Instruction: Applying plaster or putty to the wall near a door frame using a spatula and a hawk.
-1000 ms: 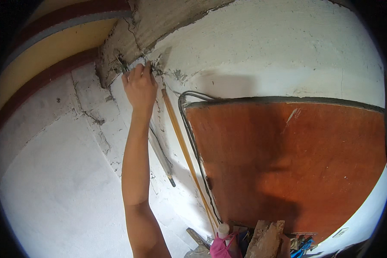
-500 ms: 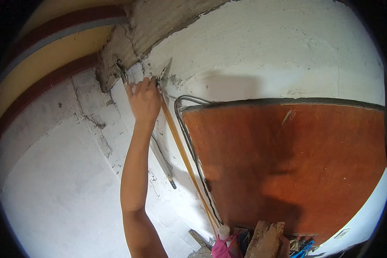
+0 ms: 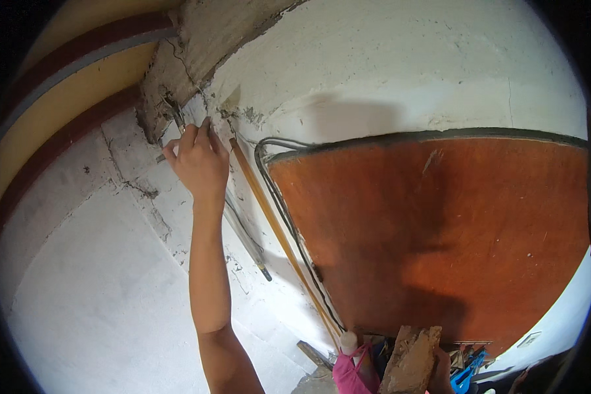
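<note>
1. The white wall (image 3: 98, 262) is the biggest thing (it is cracked and crumbly in spots) and goes around the big red-brown board (image 3: 387, 223).
2. The yellow-brown pole (image 3: 267, 208) leans just left of the board.
3. The left hand (image 3: 200, 164) is up high, left of the board's top corner, by the cracked wall. Its fingers are bent; I can't tell if they pinch the dark bit at their tips. The right hand can't be seen.
4. The rough brown block (image 3: 407, 364) is below the board.
5. The pink cloth (image 3: 350, 375) is below the board's lower left corner.
</note>
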{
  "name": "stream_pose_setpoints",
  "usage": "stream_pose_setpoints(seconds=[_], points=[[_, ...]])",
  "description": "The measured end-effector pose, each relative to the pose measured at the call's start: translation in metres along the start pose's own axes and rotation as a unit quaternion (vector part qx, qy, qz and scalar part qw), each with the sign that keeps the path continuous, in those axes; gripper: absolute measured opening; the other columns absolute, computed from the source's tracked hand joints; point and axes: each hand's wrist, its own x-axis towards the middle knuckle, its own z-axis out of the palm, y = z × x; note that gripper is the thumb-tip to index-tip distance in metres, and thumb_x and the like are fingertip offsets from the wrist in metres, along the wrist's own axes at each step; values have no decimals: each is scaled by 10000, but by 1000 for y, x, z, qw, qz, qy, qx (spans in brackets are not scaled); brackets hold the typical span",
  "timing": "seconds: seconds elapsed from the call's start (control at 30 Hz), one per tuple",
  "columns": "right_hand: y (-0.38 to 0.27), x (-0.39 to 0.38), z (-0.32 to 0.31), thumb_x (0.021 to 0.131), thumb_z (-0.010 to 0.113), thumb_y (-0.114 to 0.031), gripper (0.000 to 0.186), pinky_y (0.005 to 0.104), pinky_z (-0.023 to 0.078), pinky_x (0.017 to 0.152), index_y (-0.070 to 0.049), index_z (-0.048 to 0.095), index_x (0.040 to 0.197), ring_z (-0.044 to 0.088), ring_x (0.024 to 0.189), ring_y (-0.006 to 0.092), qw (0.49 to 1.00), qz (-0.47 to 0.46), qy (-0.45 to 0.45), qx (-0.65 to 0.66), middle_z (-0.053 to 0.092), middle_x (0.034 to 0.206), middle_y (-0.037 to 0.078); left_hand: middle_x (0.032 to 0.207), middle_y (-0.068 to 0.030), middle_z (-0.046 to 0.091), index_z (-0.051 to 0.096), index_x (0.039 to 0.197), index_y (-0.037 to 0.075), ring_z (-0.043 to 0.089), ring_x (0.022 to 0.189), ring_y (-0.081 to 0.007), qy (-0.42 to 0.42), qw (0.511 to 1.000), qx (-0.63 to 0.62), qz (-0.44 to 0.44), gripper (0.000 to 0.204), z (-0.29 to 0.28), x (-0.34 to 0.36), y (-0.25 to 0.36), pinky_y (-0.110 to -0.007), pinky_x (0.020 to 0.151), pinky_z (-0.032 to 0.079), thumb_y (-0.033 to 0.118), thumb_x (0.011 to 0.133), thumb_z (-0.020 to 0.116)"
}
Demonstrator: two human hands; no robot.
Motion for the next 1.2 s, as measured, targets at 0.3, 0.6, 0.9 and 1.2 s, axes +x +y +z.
stream_pose_setpoints(seconds=[0.3,0.6,0.9,1.2], points=[[-12,-16,19,861,481,-355,436,375,479,851,-43,567,1153,598,954,251,998,50,-3,-35,630,1065,102,837,-14,580,668,965,75,583,789,-153,-104,991,12,88,252,-17,-19,37,-461,948,312,105,719,618],[-18,-28,37,847,512,-321,429,398,483,860,-9,558,1137,600,947,279,999,28,-1,-46,624,1072,131,853,-24,589,676,947,74,581,795,-165,-94,991,-6,95,226,-25,-10,28,-437,932,312,79,727,628],[-12,-16,11,868,492,-342,468,400,477,884,-17,524,1204,598,973,269,998,49,-17,-18,609,1115,116,696,-62,655,691,818,25,566,633,-126,-318,785,-383,-369,154,-153,-118,54,-268,612,422,176,846,678],[-25,-11,3,901,469,-325,417,369,485,884,-4,552,1154,603,959,223,996,23,10,-83,622,1065,115,786,-9,622,656,942,-53,500,715,-90,-542,367,-414,-632,246,-260,-275,153,-251,671,410,169,844,612]])
